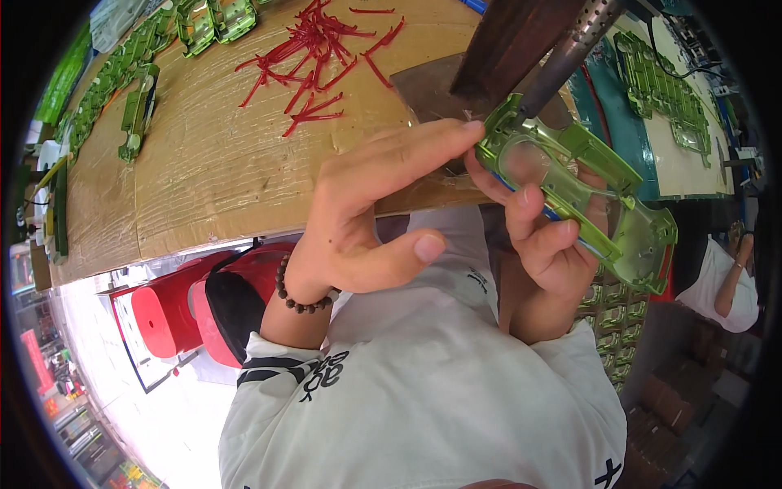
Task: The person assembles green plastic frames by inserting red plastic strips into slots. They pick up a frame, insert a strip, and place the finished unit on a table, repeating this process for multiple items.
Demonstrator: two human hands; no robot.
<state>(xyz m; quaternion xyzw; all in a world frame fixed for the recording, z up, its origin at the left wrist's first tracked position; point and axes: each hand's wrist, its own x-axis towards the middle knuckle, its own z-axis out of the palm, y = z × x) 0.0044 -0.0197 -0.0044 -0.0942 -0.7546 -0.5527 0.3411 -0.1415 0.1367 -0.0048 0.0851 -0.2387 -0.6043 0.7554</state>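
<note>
My right hand (558, 257) grips a long green plastic casing (599, 236) with clear, rounded panels, its fingers curled around the near edge. The casing is tilted in the air in front of me. A blue strip shows along its lower side. My left hand (354, 208) is open, fingers stretched out and thumb apart. Its index fingertip is at the casing's left end; whether it presses there I cannot tell. A perforated metal tube (566, 61) slants down from above, its tip right by that end of the casing.
Thin red plastic pieces (314, 49) lie heaped on the film-covered table (204, 179). Green casings (138, 110) line the table's left; more casings (664, 81) lie at right. A brown metal channel (505, 49) stands beside the tube. Red stools (167, 314) are below left; another person (721, 281) is at right.
</note>
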